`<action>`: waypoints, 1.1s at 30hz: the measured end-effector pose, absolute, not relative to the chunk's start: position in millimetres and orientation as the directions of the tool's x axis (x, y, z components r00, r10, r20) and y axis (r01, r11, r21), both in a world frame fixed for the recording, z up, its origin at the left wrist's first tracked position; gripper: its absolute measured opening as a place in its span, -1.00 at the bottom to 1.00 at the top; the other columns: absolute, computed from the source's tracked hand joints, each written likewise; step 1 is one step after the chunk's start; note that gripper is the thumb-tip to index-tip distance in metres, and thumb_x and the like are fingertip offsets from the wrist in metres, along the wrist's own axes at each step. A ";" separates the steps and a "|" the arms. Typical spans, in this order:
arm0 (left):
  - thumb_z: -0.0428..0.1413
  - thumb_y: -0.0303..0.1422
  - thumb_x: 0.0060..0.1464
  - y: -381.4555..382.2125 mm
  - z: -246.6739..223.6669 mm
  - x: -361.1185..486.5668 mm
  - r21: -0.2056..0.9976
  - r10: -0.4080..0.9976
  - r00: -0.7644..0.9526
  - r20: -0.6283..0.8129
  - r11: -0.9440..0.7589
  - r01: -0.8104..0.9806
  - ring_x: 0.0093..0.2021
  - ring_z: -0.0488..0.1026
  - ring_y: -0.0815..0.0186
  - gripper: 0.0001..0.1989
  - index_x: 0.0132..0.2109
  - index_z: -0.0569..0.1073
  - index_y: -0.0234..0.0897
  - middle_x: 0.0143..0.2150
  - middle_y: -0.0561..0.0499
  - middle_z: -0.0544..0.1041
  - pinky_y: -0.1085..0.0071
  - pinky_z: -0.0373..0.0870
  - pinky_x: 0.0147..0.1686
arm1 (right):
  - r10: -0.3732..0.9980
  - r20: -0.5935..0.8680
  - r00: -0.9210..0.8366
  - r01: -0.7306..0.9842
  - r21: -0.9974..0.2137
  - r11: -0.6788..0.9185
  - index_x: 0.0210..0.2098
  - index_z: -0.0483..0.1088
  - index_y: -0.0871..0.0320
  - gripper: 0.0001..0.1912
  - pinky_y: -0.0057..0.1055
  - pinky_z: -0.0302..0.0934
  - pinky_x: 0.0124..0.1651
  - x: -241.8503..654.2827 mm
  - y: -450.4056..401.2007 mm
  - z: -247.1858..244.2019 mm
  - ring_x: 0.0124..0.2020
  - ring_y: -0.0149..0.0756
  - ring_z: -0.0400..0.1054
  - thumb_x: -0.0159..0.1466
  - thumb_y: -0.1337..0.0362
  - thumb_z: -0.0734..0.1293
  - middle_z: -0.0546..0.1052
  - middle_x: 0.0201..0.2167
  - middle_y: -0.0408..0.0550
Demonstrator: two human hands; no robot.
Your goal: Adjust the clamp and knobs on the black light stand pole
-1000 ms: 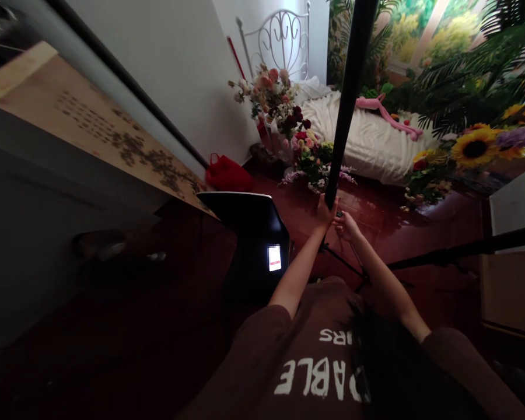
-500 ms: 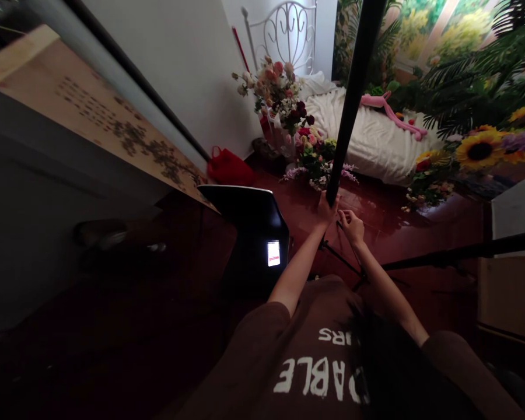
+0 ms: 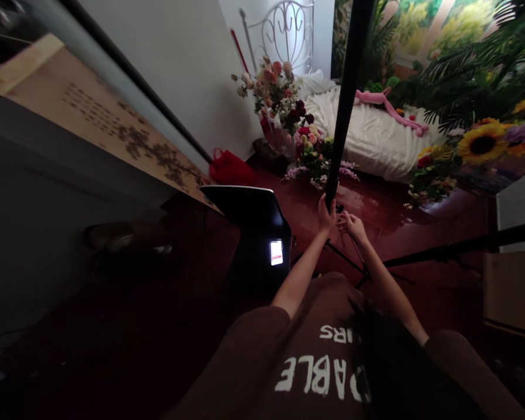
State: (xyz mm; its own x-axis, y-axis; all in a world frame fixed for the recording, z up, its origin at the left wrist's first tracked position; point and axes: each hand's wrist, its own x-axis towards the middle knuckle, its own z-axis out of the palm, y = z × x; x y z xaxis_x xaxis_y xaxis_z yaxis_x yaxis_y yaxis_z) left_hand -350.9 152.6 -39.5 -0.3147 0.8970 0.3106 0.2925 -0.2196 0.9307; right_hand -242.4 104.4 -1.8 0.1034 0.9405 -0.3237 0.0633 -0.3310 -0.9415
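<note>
A black pole [image 3: 343, 116] of a tripod stand rises from the floor past the top of the head view. My left hand [image 3: 326, 216] is wrapped round the pole low down. Just to its right, my right hand [image 3: 353, 227] has its fingers pinched together close beside the pole. A small black piece [image 3: 340, 208], perhaps a knob, shows by the right fingertips; what they hold is too small to make out. Thin black tripod legs [image 3: 343, 255] spread below my hands.
A black panel with a lit screen [image 3: 276, 252] stands left of my arms. Flower bunches [image 3: 308, 149] and a white-covered bed [image 3: 376, 146] lie ahead. Another black pole [image 3: 455, 248] crosses at right, near a cardboard-coloured box [image 3: 514, 291]. A red bag [image 3: 231, 168] sits by the wall.
My right hand has shifted slightly, and a small black piece now shows at its fingertips. The left hand stays round the pole, slightly lower. The view has moved a little.
</note>
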 end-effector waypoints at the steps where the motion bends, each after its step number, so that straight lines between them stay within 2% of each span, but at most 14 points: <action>1: -0.15 -0.04 0.26 144.1 -47.7 -347.6 0.934 0.887 -0.354 0.296 -0.191 0.302 0.17 0.35 0.23 -0.53 0.12 0.31 -0.24 0.10 -0.20 0.41 0.24 0.27 0.17 | 0.923 -0.373 0.097 0.032 -0.925 -0.377 -0.28 0.42 0.20 -0.63 -0.57 0.27 -0.58 -237.4 96.9 -7.8 -0.65 -0.43 0.41 0.32 -0.01 0.24 0.56 -0.57 -0.07; 5: -0.16 -0.17 0.28 104.4 -89.3 -325.6 0.941 0.856 -0.494 0.154 0.025 0.337 0.24 0.25 0.12 -0.56 0.14 0.28 -0.36 0.15 -0.34 0.31 0.09 0.16 0.24 | 0.826 -0.534 0.177 -0.089 -0.845 -0.527 -0.27 0.41 0.21 -0.77 -0.60 0.26 -0.57 -205.2 61.7 -31.8 -0.64 -0.45 0.43 0.36 0.19 0.22 0.57 -0.55 -0.08; 7: -0.10 -0.21 0.25 86.0 -107.5 -309.4 0.936 0.897 -0.436 0.076 0.086 0.341 0.19 0.30 0.08 -0.58 0.12 0.28 -0.41 0.12 -0.38 0.30 0.05 0.20 0.20 | 0.778 -0.575 0.252 -0.155 -0.818 -0.554 -0.29 0.40 0.20 -0.80 -0.61 0.26 -0.57 -183.9 43.1 -39.6 -0.63 -0.45 0.44 0.36 0.23 0.21 0.57 -0.54 -0.08; 10: -0.05 -0.24 0.21 69.1 -119.5 -279.3 0.939 0.980 -0.194 0.042 0.027 0.342 0.05 0.40 0.15 -0.61 0.08 0.29 -0.42 0.08 -0.35 0.30 0.12 0.30 0.12 | 0.711 -0.596 0.373 -0.251 -0.802 -0.542 -0.31 0.38 0.18 -0.82 -0.60 0.28 -0.56 -149.9 14.2 -43.9 -0.60 -0.44 0.45 0.35 0.23 0.22 0.57 -0.53 -0.08; 13: -0.04 -0.20 0.22 65.8 -108.0 -240.8 0.946 0.989 0.114 0.089 -0.120 0.301 -0.03 0.42 0.22 -0.63 0.03 0.33 -0.38 -0.01 -0.25 0.38 0.16 0.33 0.08 | 0.622 -0.595 0.509 -0.373 -0.804 -0.464 -0.32 0.36 0.16 -0.82 -0.56 0.32 -0.52 -115.2 -16.0 -42.5 -0.59 -0.43 0.45 0.34 0.22 0.21 0.57 -0.53 -0.10; 16: -0.07 -0.12 0.24 66.2 -76.9 -194.9 0.939 0.894 0.394 0.213 -0.299 0.172 -0.04 0.42 0.25 -0.61 0.01 0.35 -0.34 -0.04 -0.20 0.43 0.19 0.34 0.07 | 0.486 -0.543 0.685 -0.431 -0.840 -0.331 -0.36 0.30 0.13 -0.75 -0.52 0.34 -0.51 -78.2 -45.3 -36.8 -0.60 -0.42 0.43 0.34 0.12 0.17 0.55 -0.56 -0.12; 19: -0.07 -0.09 0.24 61.8 -36.7 -149.4 0.907 0.745 0.571 0.345 -0.420 0.001 0.00 0.42 0.25 -0.58 0.04 0.34 -0.31 0.00 -0.19 0.44 0.21 0.33 0.09 | 0.389 -0.402 0.829 -0.333 -0.913 -0.234 -0.35 0.27 0.11 -0.60 -0.49 0.34 -0.51 -40.7 -69.4 -21.3 -0.59 -0.40 0.43 0.32 -0.08 0.10 0.55 -0.51 -0.10; 22: -0.02 -0.08 0.21 53.2 0.1 -111.2 0.875 0.627 0.651 0.427 -0.469 -0.123 0.07 0.40 0.22 -0.55 0.10 0.29 -0.29 0.04 -0.20 0.43 0.22 0.30 0.13 | 0.430 -0.333 0.839 -0.251 -0.939 -0.237 -0.31 0.34 0.14 -0.41 -0.48 0.36 -0.50 -12.2 -83.3 6.3 -0.52 -0.38 0.46 0.28 -0.23 0.02 0.59 -0.37 0.01; 25: 0.04 -0.09 0.18 44.6 22.2 -83.5 0.856 0.570 0.684 0.456 -0.490 -0.162 0.04 0.42 0.19 -0.49 0.15 0.22 -0.30 0.02 -0.21 0.44 0.25 0.34 0.06 | 0.480 -0.338 0.809 -0.229 -0.934 -0.273 -0.32 0.40 0.17 -0.37 -0.50 0.34 -0.53 0.4 -85.1 36.4 -0.51 -0.36 0.46 0.27 -0.26 0.05 0.60 -0.32 0.08; 30: -0.04 -0.18 0.24 37.3 23.9 -63.6 0.869 0.598 0.680 0.425 -0.479 -0.122 -0.11 0.47 0.24 -0.63 0.08 0.21 -0.30 -0.09 -0.17 0.46 0.32 0.37 -0.10 | 0.461 -0.306 0.833 -0.187 -0.940 -0.286 -0.42 0.45 0.22 -0.59 -0.56 0.26 -0.59 1.2 -77.7 63.4 -0.58 -0.43 0.39 0.25 -0.04 0.30 0.60 -0.40 0.05; 33: -0.05 -0.24 0.24 36.7 19.0 -61.7 0.868 0.610 0.677 0.411 -0.490 -0.086 -0.17 0.47 0.26 -0.71 0.04 0.22 -0.28 -0.13 -0.15 0.46 0.34 0.37 -0.16 | 0.483 -0.330 0.811 -0.214 -0.936 -0.279 -0.41 0.48 0.24 -0.68 -0.57 0.25 -0.56 3.9 -77.6 65.8 -0.56 -0.45 0.40 0.24 0.07 0.35 0.61 -0.38 0.04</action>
